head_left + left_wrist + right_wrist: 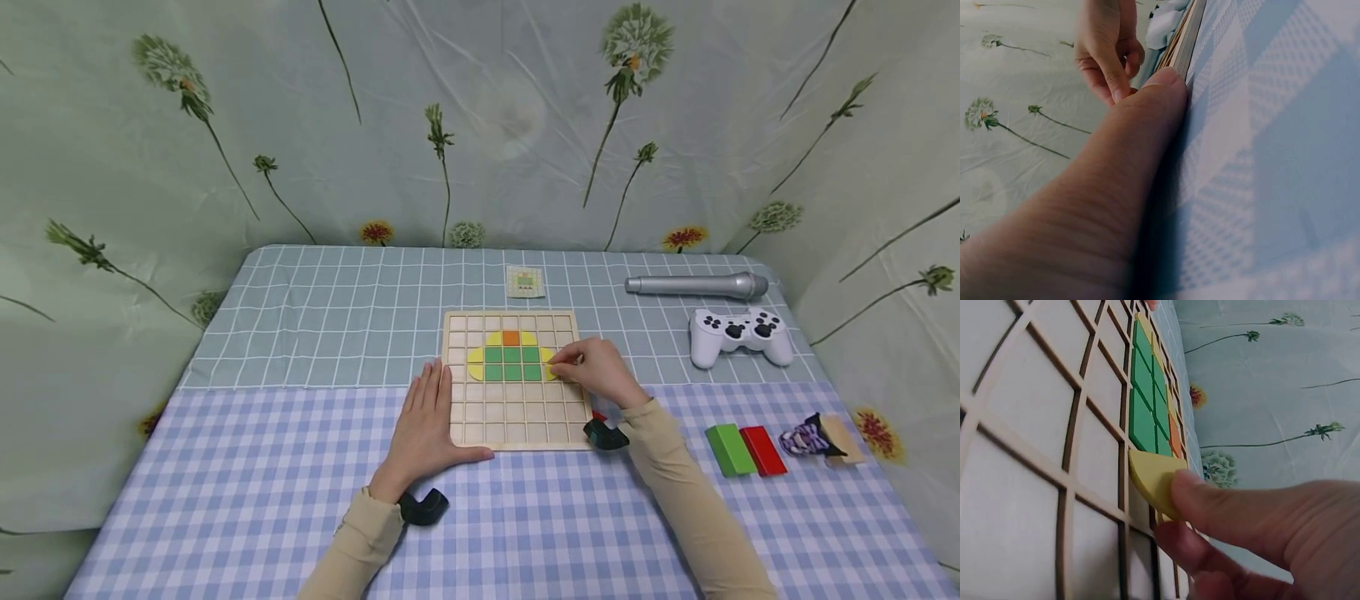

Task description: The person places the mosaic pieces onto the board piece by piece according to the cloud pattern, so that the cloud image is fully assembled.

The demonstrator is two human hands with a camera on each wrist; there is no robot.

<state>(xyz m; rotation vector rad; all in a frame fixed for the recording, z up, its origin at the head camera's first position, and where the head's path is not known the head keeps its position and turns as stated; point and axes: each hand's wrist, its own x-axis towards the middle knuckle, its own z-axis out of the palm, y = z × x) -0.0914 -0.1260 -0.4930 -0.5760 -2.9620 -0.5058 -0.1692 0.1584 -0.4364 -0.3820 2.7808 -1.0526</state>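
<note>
A square wooden grid board (480,412) lies in front of me. Green square tiles (512,354) fill several cells, with an orange tile (512,338) above them and yellow quarter-round tiles (476,371) at the sides and top. My right hand (603,371) pinches a yellow quarter-round tile (1152,480) between thumb and finger. In the right wrist view that tile is tilted over a cell beside the green ones. My left hand (423,421) lies with straight fingers along the board's left edge. Its thumb (1163,78) stretches along the front edge.
A small pattern card (525,282) lies behind the board. To the right are a grey microphone (697,286), a white game controller (741,333), a green block (730,451), a red block (763,451) and a purple figure (804,438). Something red (597,416) shows beside my right wrist.
</note>
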